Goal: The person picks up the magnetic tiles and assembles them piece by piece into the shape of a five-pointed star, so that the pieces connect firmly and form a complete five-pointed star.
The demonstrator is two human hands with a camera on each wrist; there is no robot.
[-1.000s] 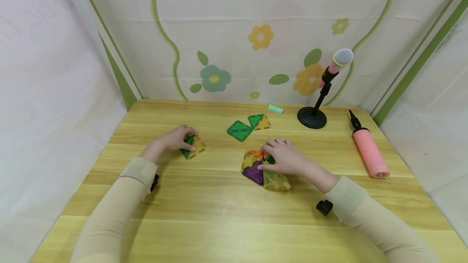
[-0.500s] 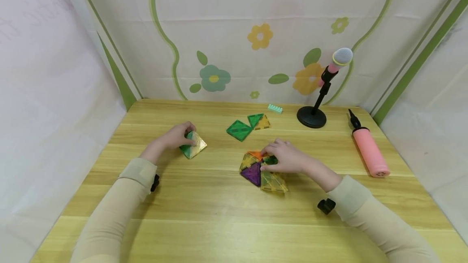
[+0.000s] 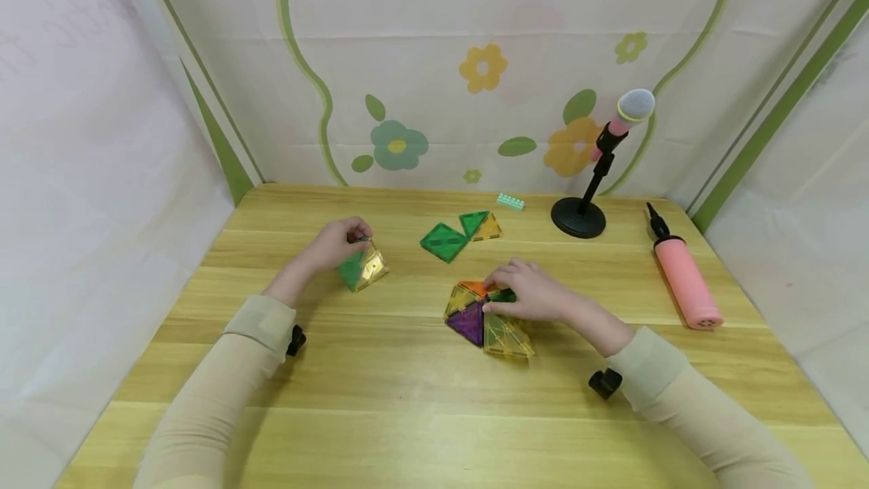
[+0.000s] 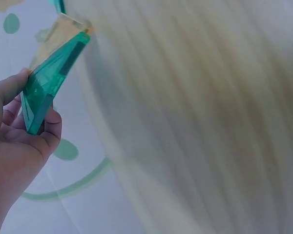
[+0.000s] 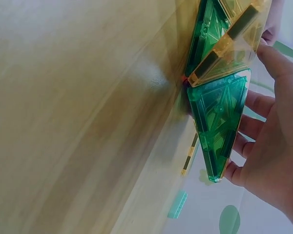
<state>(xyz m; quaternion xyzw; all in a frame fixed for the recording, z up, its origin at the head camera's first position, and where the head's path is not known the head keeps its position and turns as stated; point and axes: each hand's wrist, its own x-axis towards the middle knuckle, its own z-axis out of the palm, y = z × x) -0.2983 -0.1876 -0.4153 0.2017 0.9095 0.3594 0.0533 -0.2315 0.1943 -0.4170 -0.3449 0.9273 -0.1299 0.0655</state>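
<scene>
My left hand (image 3: pixel 334 244) pinches a pair of joined magnetic tiles, a green triangle (image 3: pixel 351 270) and a yellow one (image 3: pixel 373 266), tilted up at the left of the table. Thumb and fingers grip the green tile (image 4: pixel 46 80) in the left wrist view. Right of centre, my right hand (image 3: pixel 532 293) holds a raised cluster of magnetic tiles from above, thumb on the near side and fingers behind. Purple (image 3: pixel 467 321), orange (image 3: pixel 473 287) and yellow (image 3: pixel 508 338) tiles show in it. The right wrist view shows a green triangle (image 5: pixel 219 117) against the fingers; the palm covers part of the cluster.
Behind the cluster lie a green diamond (image 3: pixel 443 242) and a small green triangle (image 3: pixel 474 222) beside a yellow one (image 3: pixel 487 229). Farther back are a mint toy brick (image 3: pixel 511 201) and a toy microphone on a black stand (image 3: pixel 579 218). A pink hand pump (image 3: pixel 687 281) lies at right.
My left hand has raised and tilted the green and yellow pair, moving slightly right and away. The cluster under my right hand shifted slightly left, then stayed put.
</scene>
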